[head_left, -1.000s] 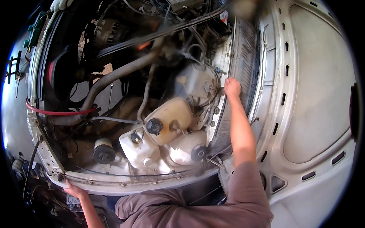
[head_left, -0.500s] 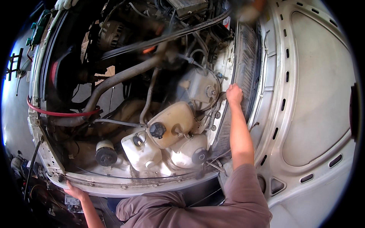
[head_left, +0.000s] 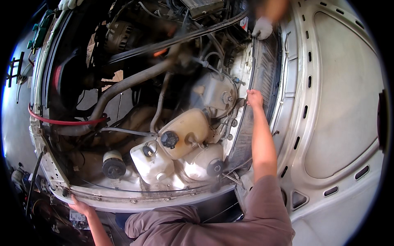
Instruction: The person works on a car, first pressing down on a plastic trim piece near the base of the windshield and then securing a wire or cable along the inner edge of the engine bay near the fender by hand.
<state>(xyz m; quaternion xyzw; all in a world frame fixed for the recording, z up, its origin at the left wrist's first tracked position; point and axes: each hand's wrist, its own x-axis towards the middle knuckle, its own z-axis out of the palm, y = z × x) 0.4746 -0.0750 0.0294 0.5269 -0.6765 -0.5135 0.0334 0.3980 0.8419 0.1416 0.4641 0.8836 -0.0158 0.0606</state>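
My right hand (head_left: pixel 255 99) is closed on the near-side edge of a long dark cowl panel (head_left: pixel 266 61), which runs along the back of a car's engine bay. A pale brake fluid reservoir (head_left: pixel 218 95) sits just left of that hand. My left hand (head_left: pixel 83 206) grips the rim of the white fender (head_left: pixel 135 201) at the front corner; its fingers under the rim are partly hidden. At the panel's far end, a co-worker's white-gloved hand (head_left: pixel 262 28) rests on it, the forearm blurred.
The raised white hood (head_left: pixel 340 94) stands at right. A yellowed coolant tank (head_left: pixel 191 131), a white washer bottle (head_left: pixel 152 164) and a thick hose (head_left: pixel 123 86) fill the bay. Another white glove (head_left: pixel 70 4) shows at the far left corner. A red hose (head_left: pixel 67 121) crosses the front.
The co-worker's gloved hand has come down onto the far end of the cowl panel. My right hand has shifted slightly to the right; my left hand has stayed put.
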